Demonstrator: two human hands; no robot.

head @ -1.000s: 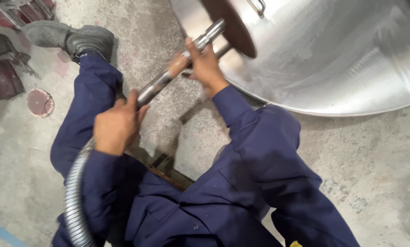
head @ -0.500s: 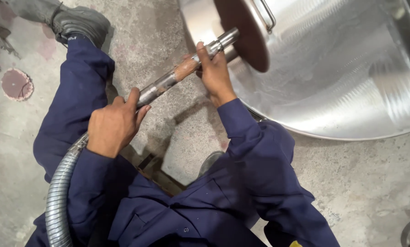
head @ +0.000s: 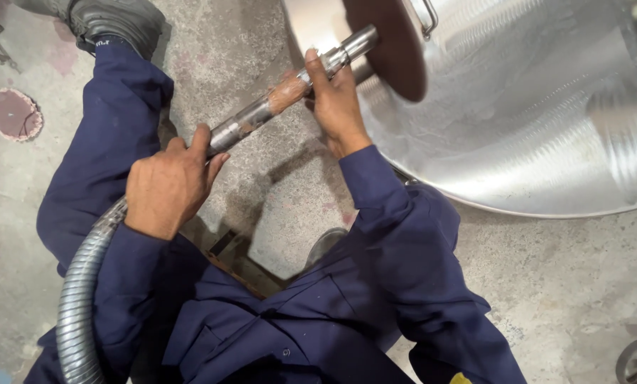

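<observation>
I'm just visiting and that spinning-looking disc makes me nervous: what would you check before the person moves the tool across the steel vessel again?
1. Left hand wrapped round the tool shaft, near the hose end: ok.
2. Right hand gripping the shaft near the disc: ok, though its fingers sit close to the brown polishing disc.
3. Gloves on either hand: not ok, both are bare.
4. Disc laid against the steel vessel: cannot tell, the contact is hidden.
5. Flexible metal hose free of kinks: ok where visible.
6. Boot away from the disc: ok.
</observation>
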